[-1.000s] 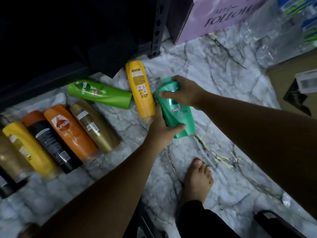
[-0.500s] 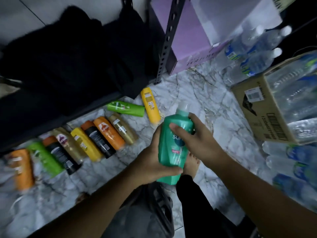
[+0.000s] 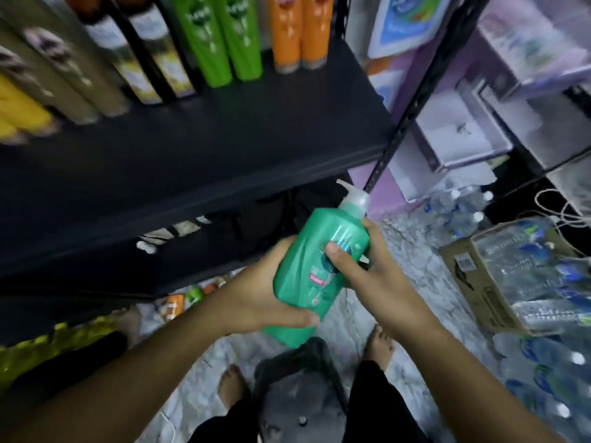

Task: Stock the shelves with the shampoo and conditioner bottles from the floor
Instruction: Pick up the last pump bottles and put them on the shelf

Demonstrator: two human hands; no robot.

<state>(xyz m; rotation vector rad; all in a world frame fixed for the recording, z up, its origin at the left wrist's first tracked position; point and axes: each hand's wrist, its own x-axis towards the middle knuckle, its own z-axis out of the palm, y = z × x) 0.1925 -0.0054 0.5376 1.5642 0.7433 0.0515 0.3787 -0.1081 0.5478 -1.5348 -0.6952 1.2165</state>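
The person stands facing a black shelf (image 3: 224, 129) and holds a teal pump bottle (image 3: 319, 273) in the air with both hands. It hangs just in front of the shelf's front edge, near the right front corner, and touches neither the shelf nor the floor (image 3: 412, 260). The bottle leans a little, its white pump head (image 3: 353, 195) pointing up towards the slotted upright (image 3: 409, 100) at that corner.

The left hand (image 3: 256, 302) cups the lower body from the left, with the thumb laid across the front near the base. The right hand (image 3: 367, 276) grips the upper half from the right: the thumb presses on the label and the fingers (image 3: 372, 230) wrap round the back. Both grips are firm.

Along the back edge of the shelf stands a row of bottles, blurred. From the left there is a yellow one (image 3: 19, 110), then olive-brown ones (image 3: 64, 78), dark ones with pale labels (image 3: 144, 55), a green pair (image 3: 220, 39) and an orange pair (image 3: 297, 30) nearest the right edge. The front strip of the board is bare.

Under the shelf, a few coloured bottles (image 3: 179, 303) lie on the marble floor. To the right sits a cardboard box (image 3: 479, 289) of water bottles, with more of these loose beside it. The person's bare feet (image 3: 232, 388) are planted either side of a dark stool-like thing (image 3: 297, 378).
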